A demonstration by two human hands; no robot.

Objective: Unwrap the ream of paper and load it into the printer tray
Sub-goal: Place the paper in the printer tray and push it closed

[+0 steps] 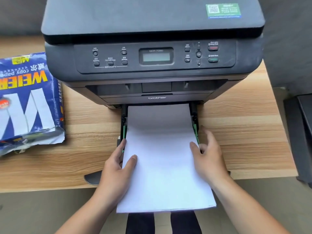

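Both hands hold a stack of white paper lying in the pulled-out tray of the printer. The left hand and right hand each have a closed grip on a side edge, thumbs on top. The torn blue wrapper lies on the table, left of the printer.

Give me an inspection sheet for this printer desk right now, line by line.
Surface: wooden desk, printer at its back.
Job's things: white paper stack lying in the pulled-out tray, its near end jutting past the desk edge; opened blue wrapper left of the printer.
Clutter: nothing seen.
Hands: left hand on the stack's left edge, right hand on its right edge; both bare, thumbs on top of the paper.
Cables: nothing seen.
Surroundings: dark wall behind; dark object at the right, not identifiable; grey floor below.
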